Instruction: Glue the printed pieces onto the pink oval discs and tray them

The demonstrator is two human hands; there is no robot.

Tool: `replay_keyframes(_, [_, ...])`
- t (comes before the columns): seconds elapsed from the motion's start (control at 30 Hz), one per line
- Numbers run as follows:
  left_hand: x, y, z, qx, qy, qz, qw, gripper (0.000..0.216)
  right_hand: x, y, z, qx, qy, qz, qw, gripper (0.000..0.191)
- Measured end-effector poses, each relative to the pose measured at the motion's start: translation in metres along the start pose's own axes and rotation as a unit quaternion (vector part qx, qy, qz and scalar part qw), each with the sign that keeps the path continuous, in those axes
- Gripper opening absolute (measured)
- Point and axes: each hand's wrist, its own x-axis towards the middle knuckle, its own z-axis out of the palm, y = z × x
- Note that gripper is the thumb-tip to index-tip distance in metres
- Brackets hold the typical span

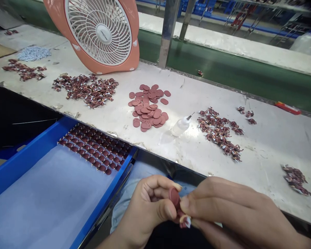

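Both hands meet low in the picture, below the table's front edge. My left hand [149, 204] is closed, thumb and fingers pinching a small dark-red oval disc [174, 197]. My right hand [230, 211] is closed too, its fingertips pinching a small maroon and white piece [184, 221] right under the disc, touching it. On the table beyond lie a pile of the same red discs [149, 107] and a small clear glue bottle [180, 126] with a needle tip, lying on its side.
A blue tray [28, 155] at the left holds neat rows of finished maroon pieces [95, 148]. Loose heaps of maroon pieces [86, 90] [220, 133] [297, 180] dot the white table [274, 138]. An orange fan [101, 34] stands behind, before a green conveyor [223, 72].
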Motion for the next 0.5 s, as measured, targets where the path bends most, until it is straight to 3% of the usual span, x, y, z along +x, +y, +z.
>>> replay_keyframes(0.2, [0.008,-0.001,-0.006,-0.008,0.034,-0.037,0.999,0.033,0.010,0.006,-0.007,0.017,-0.041,0.046,0.998,0.028])
replay_keyframes(0.33, [0.011,-0.009,-0.016,-0.072,0.032,-0.085,0.993,0.033,0.003,0.016,-0.004,0.024,0.005,0.055,0.998,0.038])
replay_keyframes(0.5, [0.013,-0.012,-0.023,-0.129,0.023,-0.098,0.987,0.033,0.000,0.029,0.005,0.033,0.025,0.086,0.995,0.027])
